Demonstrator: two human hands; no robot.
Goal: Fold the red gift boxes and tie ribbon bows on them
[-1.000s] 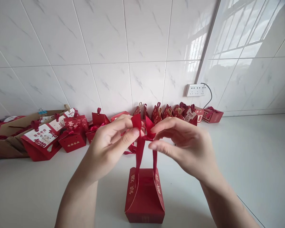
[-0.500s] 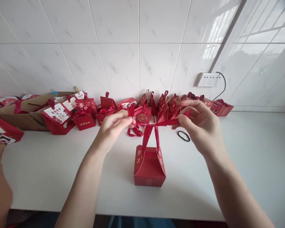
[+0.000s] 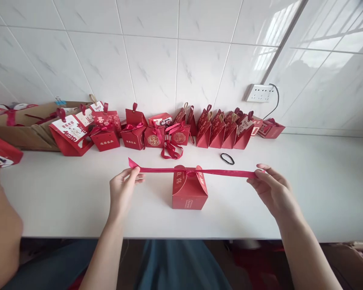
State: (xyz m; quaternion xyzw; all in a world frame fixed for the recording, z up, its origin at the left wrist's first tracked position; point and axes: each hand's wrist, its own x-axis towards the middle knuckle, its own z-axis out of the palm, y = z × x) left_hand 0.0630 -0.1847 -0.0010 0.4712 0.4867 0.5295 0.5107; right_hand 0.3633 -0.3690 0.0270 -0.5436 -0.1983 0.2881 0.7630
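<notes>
A small red gift box [image 3: 190, 197] with curved top flaps stands upright on the white table, near its front edge. Across its top runs a red ribbon [image 3: 226, 172], stretched taut to both sides and crossed in a knot between the flaps. My left hand [image 3: 123, 186] pinches one ribbon end between thumb and fingers, left of the box, with a short tail sticking up. Out to the right, my right hand [image 3: 274, 187] grips the other end the same way. Neither hand touches the box itself.
Several finished red boxes [image 3: 134, 135] line the tiled wall. A loose red ribbon [image 3: 172, 151] and a black elastic band [image 3: 227, 158] lie behind the gift box. An open cardboard box [image 3: 33, 135] stands left, near another person's arm [image 3: 3, 217]. A power strip [image 3: 258, 93] hangs on the wall.
My hands have moved apart and down, drawing the ribbon tight. The knot has come down from above the box onto its top, between the flaps.
</notes>
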